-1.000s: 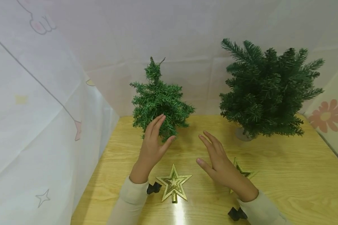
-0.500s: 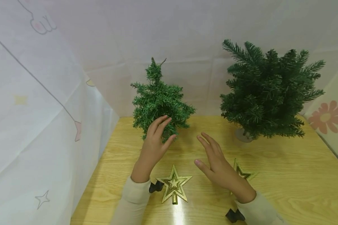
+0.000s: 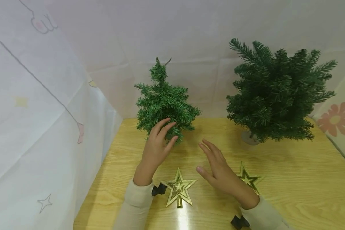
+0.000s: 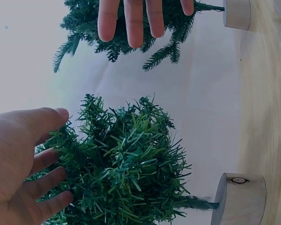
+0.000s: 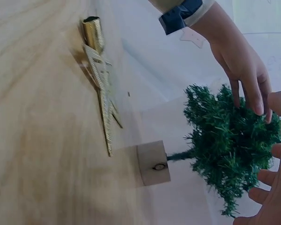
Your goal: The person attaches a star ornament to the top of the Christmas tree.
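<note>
My left hand [image 3: 156, 148] is raised in front of the smaller green Christmas tree [image 3: 168, 102], fingers loosely bent and holding nothing. Whether its fingertips touch the branches I cannot tell. My right hand [image 3: 218, 171] hovers over the table to the right of that tree, fingers spread and nothing in them. Between the two forearms a gold star tree topper [image 3: 179, 187] lies on the table, its socket towards me. A second gold star [image 3: 248, 180] lies beyond the right wrist, partly hidden by it. The small tree stands on a round wooden base [image 4: 241, 201].
A bushier, darker Christmas tree [image 3: 279, 95] on a round base [image 3: 250, 138] stands at the back right of the wooden table [image 3: 299, 179]. A pale cloth [image 3: 189, 32] hangs behind the table, and a patterned one [image 3: 51, 137] along its left side.
My right hand has drifted slightly left and towards me, uncovering more of the second star. The left hand has shifted slightly right. Both trees stay in place.
</note>
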Tool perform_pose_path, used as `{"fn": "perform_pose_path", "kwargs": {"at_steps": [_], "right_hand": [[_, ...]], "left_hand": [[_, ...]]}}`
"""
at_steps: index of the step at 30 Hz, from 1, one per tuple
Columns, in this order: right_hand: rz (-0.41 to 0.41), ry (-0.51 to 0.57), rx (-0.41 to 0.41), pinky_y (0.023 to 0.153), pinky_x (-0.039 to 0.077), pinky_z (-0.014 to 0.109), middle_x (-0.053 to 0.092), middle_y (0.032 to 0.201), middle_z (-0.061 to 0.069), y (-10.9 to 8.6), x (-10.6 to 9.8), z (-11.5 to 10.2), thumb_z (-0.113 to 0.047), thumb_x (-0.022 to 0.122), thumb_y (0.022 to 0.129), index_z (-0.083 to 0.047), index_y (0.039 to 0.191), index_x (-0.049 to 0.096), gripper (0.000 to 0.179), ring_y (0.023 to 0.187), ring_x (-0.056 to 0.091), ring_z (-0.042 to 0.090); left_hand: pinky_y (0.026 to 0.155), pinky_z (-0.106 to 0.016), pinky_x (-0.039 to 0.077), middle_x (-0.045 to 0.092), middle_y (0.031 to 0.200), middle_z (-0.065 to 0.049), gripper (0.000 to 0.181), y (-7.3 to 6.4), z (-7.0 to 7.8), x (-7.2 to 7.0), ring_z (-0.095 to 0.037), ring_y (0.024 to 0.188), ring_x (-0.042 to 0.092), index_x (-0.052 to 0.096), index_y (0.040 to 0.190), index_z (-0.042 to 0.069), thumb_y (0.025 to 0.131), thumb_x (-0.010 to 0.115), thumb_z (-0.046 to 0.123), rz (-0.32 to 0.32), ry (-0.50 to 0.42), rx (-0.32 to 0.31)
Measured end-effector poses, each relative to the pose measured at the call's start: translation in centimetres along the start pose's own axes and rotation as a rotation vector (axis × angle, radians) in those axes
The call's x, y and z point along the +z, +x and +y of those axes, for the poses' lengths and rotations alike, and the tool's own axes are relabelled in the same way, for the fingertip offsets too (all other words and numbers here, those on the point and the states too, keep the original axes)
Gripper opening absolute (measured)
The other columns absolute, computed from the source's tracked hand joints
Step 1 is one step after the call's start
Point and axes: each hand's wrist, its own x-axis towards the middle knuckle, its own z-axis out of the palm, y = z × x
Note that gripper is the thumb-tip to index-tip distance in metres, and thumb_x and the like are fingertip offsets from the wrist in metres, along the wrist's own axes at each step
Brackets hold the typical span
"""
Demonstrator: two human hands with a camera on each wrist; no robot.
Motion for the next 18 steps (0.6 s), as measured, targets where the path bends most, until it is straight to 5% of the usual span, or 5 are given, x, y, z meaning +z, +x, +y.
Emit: {"fn": "perform_pose_path", "kwargs": {"at_steps": [9,18], "right_hand": [[-0.076,0.012,0.021,0.111,0.023,0.062,0.007,0.162,0.001,-0.2,1.7,-0.7,-0.045,0.058,0.097,-0.022,0.158,0.000,0.088,0.146,0.012,0.029],[-0.118,-0.002,0.015,0.111,0.026,0.059,0.011,0.162,-0.003,-0.9,3.4,-1.2,-0.045,0.064,0.094,-0.023,0.158,0.005,0.090,0.146,0.015,0.027]], "left_hand": [[0.069,-0.034,0.050,0.046,0.143,-0.011,0.042,0.1,0.0,-0.1,-0.027,0.120,0.053,0.059,0.133,0.013,0.093,0.070,0.020,0.002,-0.007,-0.014],[0.076,-0.034,0.054,0.046,0.142,-0.010,0.039,-0.2,0.0,-0.3,-0.024,0.125,0.050,0.059,0.132,0.012,0.094,0.068,0.020,-0.001,-0.042,-0.034]]}}
